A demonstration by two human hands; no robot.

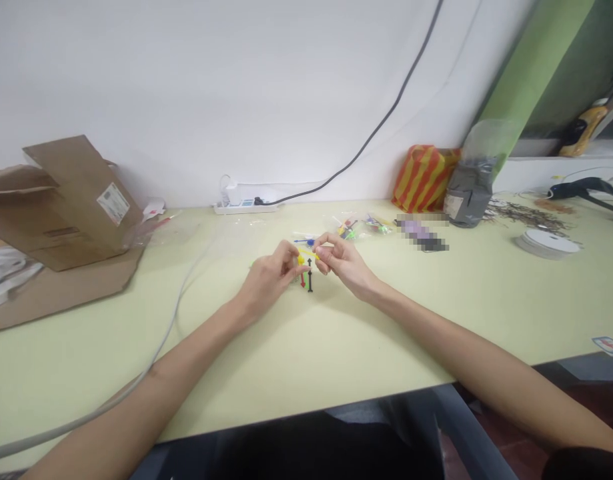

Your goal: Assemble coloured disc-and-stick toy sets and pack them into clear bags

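Note:
My left hand (269, 277) and my right hand (342, 261) meet over the middle of the pale yellow-green table (336, 340). Both are pinched on a small yellow plastic piece (303, 257) held between the fingertips. Just below them lie a thin black stick (310, 275) and a red stick (302, 280) on the table. A blue stick (304, 241) lies a little behind the hands. Small clear bags of colourful pieces (361, 227) sit farther back to the right.
An open cardboard box (71, 200) stands at the left. A white power strip (246, 205) with a dark cable lies by the wall. A grey cable (176, 313) crosses the table. A red-yellow bag (423, 177), grey pouch (467, 190) and white tape roll (547, 242) sit right.

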